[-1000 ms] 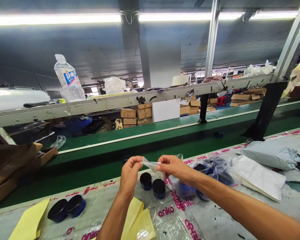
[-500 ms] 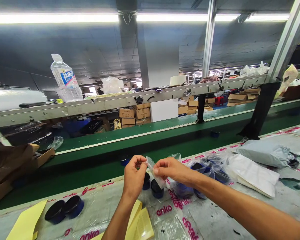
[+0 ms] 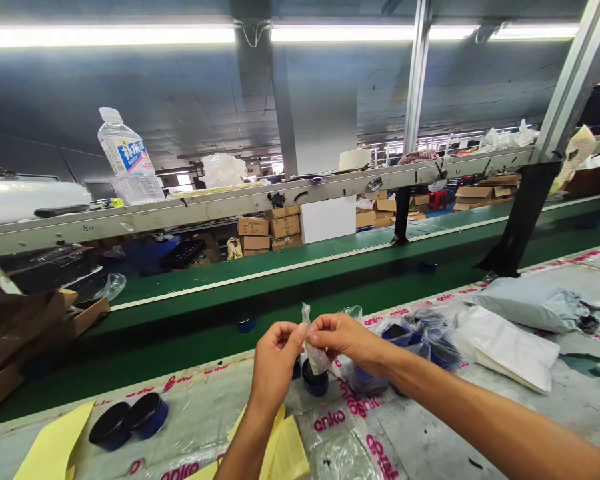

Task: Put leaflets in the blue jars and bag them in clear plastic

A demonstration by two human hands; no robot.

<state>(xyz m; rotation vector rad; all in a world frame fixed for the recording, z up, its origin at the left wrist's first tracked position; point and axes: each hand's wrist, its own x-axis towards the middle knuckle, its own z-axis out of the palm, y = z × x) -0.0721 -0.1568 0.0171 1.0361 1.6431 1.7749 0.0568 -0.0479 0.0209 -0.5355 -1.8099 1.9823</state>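
My left hand (image 3: 277, 357) and my right hand (image 3: 337, 335) pinch a small clear plastic bag (image 3: 311, 340) between their fingertips, close together above the table. Just below them stands a blue jar with a black lid (image 3: 315, 378), and a second jar (image 3: 297, 367) is mostly hidden behind my left hand. To the right, a heap of clear plastic bags (image 3: 420, 337) holds more dark blue jars. Two similar jars (image 3: 129, 419) lie on their sides at the lower left, beside yellow paper sheets (image 3: 55, 443).
A grey mailer bag (image 3: 527, 305) and a white mailer (image 3: 505, 350) lie on the printed plastic-covered table (image 3: 350, 427). Beyond its edge runs a green conveyor belt (image 3: 280, 283) with a stray jar (image 3: 246, 323). A water bottle (image 3: 127, 157) stands on a metal rail (image 3: 260, 199).
My hands have come closer together. The clear bag, stretched sideways a second ago, now stands nearly upright between my fingers. The view has shifted slightly.
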